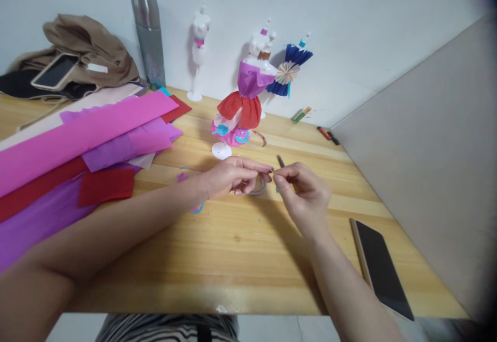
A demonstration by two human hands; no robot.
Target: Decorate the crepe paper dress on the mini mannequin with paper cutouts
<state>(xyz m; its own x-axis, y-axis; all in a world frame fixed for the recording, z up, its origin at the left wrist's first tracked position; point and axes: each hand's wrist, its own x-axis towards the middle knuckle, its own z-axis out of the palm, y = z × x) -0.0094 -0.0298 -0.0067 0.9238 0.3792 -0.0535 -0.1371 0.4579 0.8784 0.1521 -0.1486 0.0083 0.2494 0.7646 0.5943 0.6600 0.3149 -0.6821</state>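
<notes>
Head view. Landmark: the paper-dressed mannequin (243, 105), in purple bodice and red skirt, standing on the wooden bench (240, 259).

Just in front of the mannequin's base, the left hand (229, 176) and right hand (305, 192) meet fingertip to fingertip. The left grip is pinched closed, thumb against fingertips; what it pinches is too small to make out. The right grip is closed on a thin dark tool (280, 161), whose tip points up towards the mannequin. A clear tape ring (259, 190) lies on the bench under the left fingers, in front of the mannequin.

Left of the mannequin: overlapping sheets of pink, purple and red tissue paper (77, 145). Behind it to the left: a bare white mannequin (199, 42), then a steel flask (149, 42), and farther left a brown garment (93, 47) carrying a phone (54, 71). Just behind it to the right: a mannequin with a blue paper fan (290, 65). Well in front and right of the landmark, near the bench edge, a second phone (382, 269) lies screen-up.
</notes>
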